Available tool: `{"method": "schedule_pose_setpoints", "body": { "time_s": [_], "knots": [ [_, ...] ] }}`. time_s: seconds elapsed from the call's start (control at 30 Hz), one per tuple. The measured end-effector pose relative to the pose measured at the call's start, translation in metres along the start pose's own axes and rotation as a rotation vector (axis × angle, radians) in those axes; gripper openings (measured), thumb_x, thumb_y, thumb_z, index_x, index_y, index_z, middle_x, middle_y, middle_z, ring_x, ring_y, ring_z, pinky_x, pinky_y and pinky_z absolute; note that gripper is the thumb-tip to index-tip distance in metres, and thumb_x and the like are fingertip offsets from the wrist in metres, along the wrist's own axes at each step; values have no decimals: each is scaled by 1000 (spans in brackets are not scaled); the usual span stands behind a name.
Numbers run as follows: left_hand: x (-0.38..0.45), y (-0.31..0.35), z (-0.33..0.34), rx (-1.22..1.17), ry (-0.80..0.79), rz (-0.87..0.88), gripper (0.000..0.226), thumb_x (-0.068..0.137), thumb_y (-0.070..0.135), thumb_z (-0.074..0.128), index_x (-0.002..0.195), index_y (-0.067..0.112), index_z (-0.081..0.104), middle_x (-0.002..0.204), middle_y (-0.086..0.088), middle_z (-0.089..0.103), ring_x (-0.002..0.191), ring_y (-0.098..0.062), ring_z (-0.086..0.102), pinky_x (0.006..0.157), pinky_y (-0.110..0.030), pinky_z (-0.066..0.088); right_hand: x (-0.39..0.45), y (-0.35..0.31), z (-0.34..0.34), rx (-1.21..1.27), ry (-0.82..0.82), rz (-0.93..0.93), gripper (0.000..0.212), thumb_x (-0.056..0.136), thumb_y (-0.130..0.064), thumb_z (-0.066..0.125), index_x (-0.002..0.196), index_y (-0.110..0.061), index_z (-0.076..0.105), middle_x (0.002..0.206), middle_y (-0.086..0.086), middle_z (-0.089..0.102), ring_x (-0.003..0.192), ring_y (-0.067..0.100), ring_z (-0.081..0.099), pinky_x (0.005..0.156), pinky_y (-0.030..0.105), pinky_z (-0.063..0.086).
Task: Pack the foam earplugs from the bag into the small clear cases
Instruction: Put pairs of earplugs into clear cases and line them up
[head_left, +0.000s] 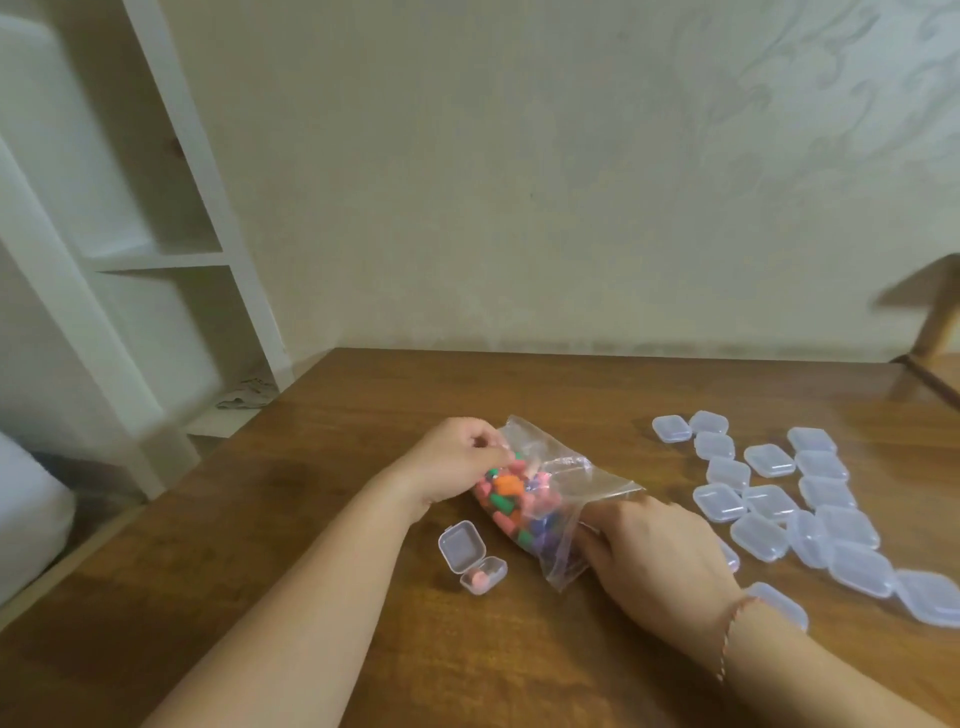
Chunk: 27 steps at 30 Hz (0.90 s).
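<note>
The left hand (457, 457) pinches the bag (550, 499); the right hand (654, 551) grips its near end. An open case (470, 558) lies beside it, mid-table (322, 441). Closed cases (810, 509) crowd the right edge.

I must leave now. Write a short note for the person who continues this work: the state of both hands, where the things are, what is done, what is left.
Left hand: pinches the far end of the bag.
Right hand: grips the bag's near end.
The bag lies on the table, still full of mixed-colour earplugs.
Done: one open case left of the bag holds pink earplugs; its lid is not yet shut.
Left: many closed clear cases lie to the right; whether any are filled I cannot tell.
</note>
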<state>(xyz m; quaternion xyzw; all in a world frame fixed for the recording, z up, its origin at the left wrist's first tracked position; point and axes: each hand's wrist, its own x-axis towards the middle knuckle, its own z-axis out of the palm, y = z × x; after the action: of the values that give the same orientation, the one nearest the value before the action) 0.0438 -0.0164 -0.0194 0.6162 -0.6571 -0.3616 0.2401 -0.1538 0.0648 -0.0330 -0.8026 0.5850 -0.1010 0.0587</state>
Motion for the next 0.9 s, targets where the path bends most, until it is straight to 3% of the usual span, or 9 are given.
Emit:
{"method": "schedule_pose_setpoints", "body": {
  "time_s": [0.13,0.3,0.4,0.47,0.53,0.63,0.73,0.8,0.9],
  "knots": [
    [-6,-4,2,-120,-20,28,6,90,19,67,94,15,69,101,0,72,97,-13,67,87,-32,55,4,-2,0,9,-55,77,25,99,-33,45,121,-30,57,115,-5,62,101,13,63,85,29,55],
    [-7,-5,4,-112,-32,43,11,85,18,74,91,14,66,99,-6,74,95,-17,71,88,-40,58,5,-6,-2,-7,8,140,17,98,-29,46,108,-29,60,93,-7,59,88,13,64,71,23,53],
    [-7,-4,5,-115,-35,61,9,86,15,72,89,15,63,96,-5,74,92,-19,72,85,-40,59,5,-6,-4,-4,-55,173,24,100,-27,44,119,-22,57,114,1,62,104,18,61,84,29,51],
    [-7,-4,6,-118,-52,72,8,87,13,70,91,15,63,99,-2,74,95,-17,71,87,-40,59,8,-5,-8,31,-190,198,35,100,-24,47,135,-17,47,133,6,53,121,19,53,99,28,44],
    [-6,-4,7,-124,-76,81,11,88,12,69,98,14,65,103,1,74,98,-13,70,90,-41,58,12,-4,-12,73,-259,228,41,100,-20,48,140,-14,39,139,9,48,128,20,48,105,26,39],
    [-6,-3,9,-140,-101,118,14,89,9,67,102,13,65,105,2,74,101,-12,70,93,-40,57,17,-6,-12,64,-335,250,38,102,-16,44,138,-8,39,140,12,46,130,22,46,105,26,35],
    [-6,-1,13,-138,-105,165,13,89,7,66,101,13,65,104,1,75,100,-13,70,93,-39,56,21,-5,-10,19,-260,225,31,102,-22,44,129,-10,49,130,8,54,122,21,53,98,30,42],
    [-6,1,14,-157,-126,181,14,90,6,65,102,13,65,104,-1,75,100,-14,70,91,-37,57,20,-5,-10,10,-275,237,36,99,-23,50,133,-13,46,133,6,52,123,20,52,99,28,41],
    [-6,3,13,-168,-144,192,14,91,3,65,103,8,64,105,-4,74,99,-16,71,87,-35,59,17,-3,-10,-13,-194,196,33,95,-22,56,128,-21,50,124,1,57,112,18,58,88,26,47]
  ]
}}
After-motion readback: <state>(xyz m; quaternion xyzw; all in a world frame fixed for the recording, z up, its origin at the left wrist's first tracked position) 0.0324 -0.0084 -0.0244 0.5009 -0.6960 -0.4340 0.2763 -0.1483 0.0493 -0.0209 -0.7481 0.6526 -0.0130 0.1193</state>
